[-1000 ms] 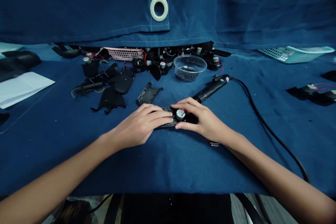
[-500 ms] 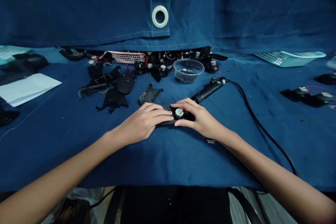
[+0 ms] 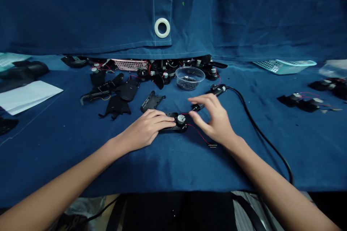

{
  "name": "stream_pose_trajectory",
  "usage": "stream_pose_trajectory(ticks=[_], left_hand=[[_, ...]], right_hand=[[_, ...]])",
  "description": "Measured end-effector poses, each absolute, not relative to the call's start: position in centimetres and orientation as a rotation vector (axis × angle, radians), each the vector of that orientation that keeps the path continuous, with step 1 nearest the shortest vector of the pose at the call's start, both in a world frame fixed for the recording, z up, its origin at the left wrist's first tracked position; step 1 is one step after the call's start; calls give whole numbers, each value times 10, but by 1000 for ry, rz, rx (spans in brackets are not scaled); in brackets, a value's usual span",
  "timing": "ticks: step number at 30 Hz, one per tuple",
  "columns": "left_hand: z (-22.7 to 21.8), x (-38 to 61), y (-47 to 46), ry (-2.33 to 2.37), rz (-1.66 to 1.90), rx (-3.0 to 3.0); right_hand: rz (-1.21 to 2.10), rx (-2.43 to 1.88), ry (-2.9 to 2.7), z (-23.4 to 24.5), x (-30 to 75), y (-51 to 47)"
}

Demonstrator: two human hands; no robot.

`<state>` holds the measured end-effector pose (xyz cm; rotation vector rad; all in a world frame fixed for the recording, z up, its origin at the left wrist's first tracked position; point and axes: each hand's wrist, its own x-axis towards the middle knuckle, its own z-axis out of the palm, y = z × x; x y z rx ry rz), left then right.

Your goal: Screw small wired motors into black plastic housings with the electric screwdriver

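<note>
Black casing (image 3: 177, 128), one of it, lies flat on the blue-covered worktop (image 3: 162, 169) straight in front of me, with one round white-topped motor (image 3: 181, 119) at its right end. My left grip (image 3: 159, 122) holds it, the fingers laid over its left part and their tips just beside the motor; most of my thumb is hidden. My right grip (image 3: 203, 115) is wide, thumb and forefinger well apart, raised just to the right of the motor and clear of the casing. I count two red wires (image 3: 199, 132) at the motor: one loops down to one small board (image 3: 213, 145) below my right palm, the other runs towards my right thumb, and I cannot tell whether it touches.

Behind my right fingers lies one black tool (image 3: 218, 90) with one black cord (image 3: 257, 121). Just beyond my left fingers sits one loose black shell (image 3: 152, 101). Farther back are one clear bowl (image 3: 190, 75) with many tiny dark bits, one pink basket (image 3: 130, 65) among heaped black parts too crowded to count, and two teal baskets (image 3: 292, 67), one on each side. One folded white paper (image 3: 29, 97) lies on my left.
</note>
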<state>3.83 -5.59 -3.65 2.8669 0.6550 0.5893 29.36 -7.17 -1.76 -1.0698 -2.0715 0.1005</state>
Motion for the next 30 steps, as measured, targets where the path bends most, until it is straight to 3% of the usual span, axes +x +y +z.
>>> stream_pose_trajectory(ticks=[7, 13, 30], left_hand=[[-37, 37, -55, 629, 613, 2895], [-38, 37, -55, 609, 618, 2911], [-38, 37, -54, 613, 606, 2877]], right_hand=[[150, -1029, -2433, -22, 279, -69], [375, -1014, -2368, -27, 282, -64], [534, -982, -2339, -23, 287, -63]])
